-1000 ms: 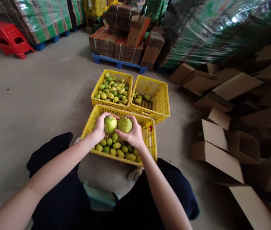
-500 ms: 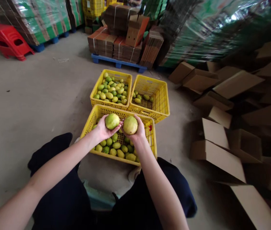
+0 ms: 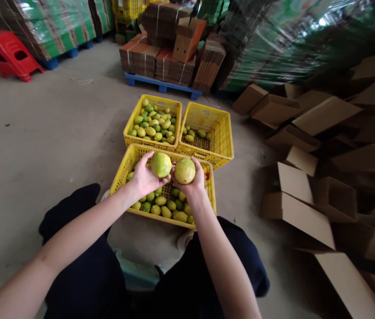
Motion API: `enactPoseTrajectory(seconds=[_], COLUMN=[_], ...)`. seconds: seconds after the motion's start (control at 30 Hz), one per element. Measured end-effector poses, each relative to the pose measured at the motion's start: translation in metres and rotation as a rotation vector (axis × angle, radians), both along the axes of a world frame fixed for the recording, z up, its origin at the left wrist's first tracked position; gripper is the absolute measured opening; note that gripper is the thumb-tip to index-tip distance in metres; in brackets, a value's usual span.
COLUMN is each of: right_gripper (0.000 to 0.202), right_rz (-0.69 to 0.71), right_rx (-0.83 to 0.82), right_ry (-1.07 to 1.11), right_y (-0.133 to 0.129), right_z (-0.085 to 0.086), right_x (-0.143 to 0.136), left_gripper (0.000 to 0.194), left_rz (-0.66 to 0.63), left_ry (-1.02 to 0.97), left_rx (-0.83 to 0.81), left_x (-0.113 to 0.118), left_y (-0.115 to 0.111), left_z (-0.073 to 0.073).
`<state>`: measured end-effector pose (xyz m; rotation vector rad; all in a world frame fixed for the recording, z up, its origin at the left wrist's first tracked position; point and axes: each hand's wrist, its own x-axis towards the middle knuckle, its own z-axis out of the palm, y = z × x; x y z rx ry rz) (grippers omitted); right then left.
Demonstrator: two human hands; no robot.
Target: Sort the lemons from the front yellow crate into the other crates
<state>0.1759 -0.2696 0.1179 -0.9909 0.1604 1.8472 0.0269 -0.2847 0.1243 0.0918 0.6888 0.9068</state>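
My left hand [image 3: 143,179] holds a round yellow-green fruit [image 3: 160,164] and my right hand [image 3: 194,184] holds a second, yellower fruit [image 3: 184,170]. Both fruits sit side by side in upturned palms above the nearest yellow plastic crate [image 3: 123,167], which has several green and yellow fruits piled at its near end. Behind it on the floor stand two more yellow crates: the left one [image 3: 129,126] is nearly full of fruit, the right one [image 3: 224,141] has only a few at its far end.
Loose brown cardboard boxes [image 3: 298,217] lie heaped on the right. Bundled flat cartons sit on a blue pallet [image 3: 160,86] behind the crates. A red plastic stool [image 3: 6,53] lies at the far left. Bare concrete floor [image 3: 41,128] spreads to the left.
Both hands have turned palm up and lifted the two fruits slightly higher and to the right over the near crate. The view has shifted a little.
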Motion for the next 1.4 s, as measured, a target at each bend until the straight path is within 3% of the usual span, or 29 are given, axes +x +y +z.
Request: enactPoseTrajectory(seconds=[0.23, 0.33, 0.43, 0.53, 0.63, 0.7, 0.8, 0.9, 1.03, 1.2, 1.3, 1.4], right_gripper=[0.034, 0.027, 0.016, 0.019, 0.028, 0.029, 0.015, 0.009, 0.021, 0.031, 0.033, 0.024], right_rz=[-0.094, -0.218, -0.326, -0.257, -0.15, -0.109, -0.109, -0.114, -0.085, 0.03, -0.023, -0.058], right_rx=[0.347, 0.334, 0.2, 0.041, 0.008, 0.046, 0.072, 0.079, 0.06, 0.122, 0.179, 0.184], right_ry=[-0.097, -0.11, -0.106, -0.076, -0.086, -0.094, -0.06, -0.01, -0.051, -0.032, -0.051, -0.075], right_y=[-0.004, -0.007, -0.007, -0.004, -0.004, -0.005, -0.009, -0.013, -0.015, -0.017, -0.02, -0.022], right_z=[0.008, 0.008, 0.001, -0.01, -0.018, -0.019, -0.015, -0.011, -0.013, -0.011, -0.005, 0.0], right_x=[0.017, 0.019, 0.014, 0.008, 0.004, 0.002, -0.001, -0.004, -0.004, -0.002, 0.0, -0.001], left_gripper=[0.036, 0.037, 0.033, 0.033, 0.039, 0.035, 0.024, 0.028, 0.035, 0.014, 0.016, 0.024], left_rz=[0.116, 0.123, 0.244, 0.369, 0.38, 0.4, 0.396, 0.355, 0.425, 0.506, 0.458, 0.326], left_ry=[-0.004, -0.021, 0.065, 0.105, 0.068, 0.076, 0.088, 0.037, 0.047, 0.159, 0.185, 0.19], left_rx=[0.021, -0.045, -0.177, -0.258, -0.225, -0.187, -0.164, -0.186, -0.204, -0.136, -0.148, -0.16], left_x=[-0.01, -0.011, -0.008, -0.006, -0.007, -0.009, -0.012, -0.014, -0.017, -0.017, -0.016, -0.015], left_y=[-0.001, 0.001, 0.006, 0.012, 0.013, 0.012, 0.01, 0.008, 0.006, 0.009, 0.012, 0.013], left_z=[0.009, 0.008, -0.002, -0.016, -0.021, -0.018, -0.012, -0.006, -0.003, -0.004, -0.007, -0.012])
